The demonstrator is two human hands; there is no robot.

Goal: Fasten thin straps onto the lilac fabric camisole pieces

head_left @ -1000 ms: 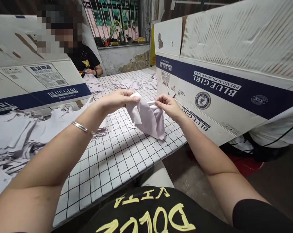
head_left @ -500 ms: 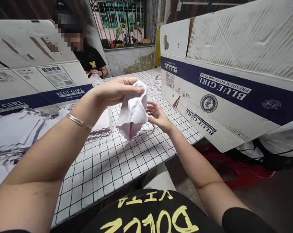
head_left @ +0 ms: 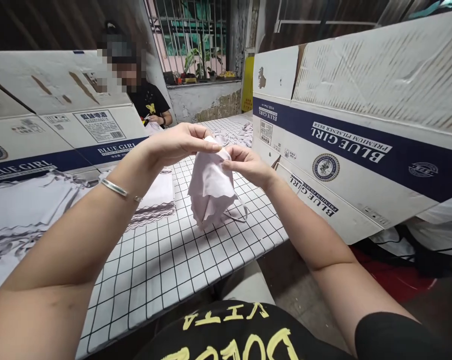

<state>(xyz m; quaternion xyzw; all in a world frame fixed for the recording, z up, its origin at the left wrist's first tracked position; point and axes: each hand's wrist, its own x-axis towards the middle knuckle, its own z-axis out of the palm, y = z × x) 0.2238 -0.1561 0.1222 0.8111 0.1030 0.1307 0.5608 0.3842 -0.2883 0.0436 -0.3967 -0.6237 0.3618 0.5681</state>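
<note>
Flanking held cloth (head_left: 211, 176), two cartons (head_left: 355, 155), fabric stacks (head_left: 27, 205) left

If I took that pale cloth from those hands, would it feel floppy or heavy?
Probably floppy: the pale cloth droops in folds beneath the fingers. Likely light: it looks thin, and pinching seems enough to hold it.

- You wear a black, short-sleeved shirt (head_left: 211, 334).
- Yellow brush-style lettering (head_left: 234, 313), including "VITA," crosses its front.
- A slim silver bracelet (head_left: 114, 187) rings your left wrist (head_left: 145, 162).
</note>
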